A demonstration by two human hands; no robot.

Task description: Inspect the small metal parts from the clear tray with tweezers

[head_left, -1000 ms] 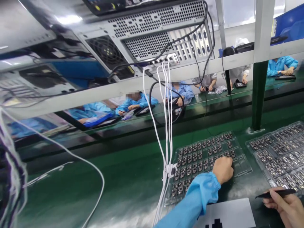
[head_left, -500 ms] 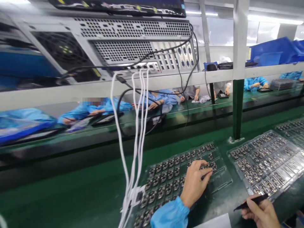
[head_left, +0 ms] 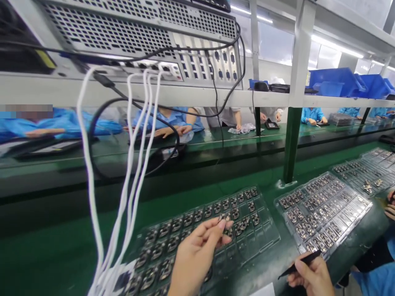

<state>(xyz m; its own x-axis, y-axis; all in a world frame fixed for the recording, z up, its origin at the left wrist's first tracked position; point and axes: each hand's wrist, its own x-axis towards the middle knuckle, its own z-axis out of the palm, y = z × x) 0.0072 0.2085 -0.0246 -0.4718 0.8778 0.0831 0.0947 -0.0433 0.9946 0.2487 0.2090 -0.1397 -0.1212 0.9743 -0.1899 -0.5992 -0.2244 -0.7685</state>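
Observation:
My left hand (head_left: pixel 197 250) is closed in a pinch over a clear plastic tray (head_left: pixel 267 236). Between its fingertips shows a small circuit board (head_left: pixel 224 218), partly covered by the fingers. More small boards (head_left: pixel 208 211) lie in rows in the tray's cells, while several cells at the right front hold none. Lower right, my right hand (head_left: pixel 313 273) is wrapped around a slim black pen-like tool (head_left: pixel 290 270), its pointed end directed left. A second clear tray (head_left: pixel 279 203) filled with small boards lies just beyond that hand.
White cables (head_left: pixel 89 176) hang down at the left from a computer case (head_left: pixel 200 24) on the shelf (head_left: pixel 268 100). A green post (head_left: pixel 291 144) stands behind the trays. Further trays (head_left: pixel 354 168) and another person's hand (head_left: pixel 390 205) are at right. Co-workers sit across the bench.
My left hand has moved from the tray's right-hand cells to nearer its middle, and a small board now shows in its fingertips. The view has swung right. My right hand keeps its black tool.

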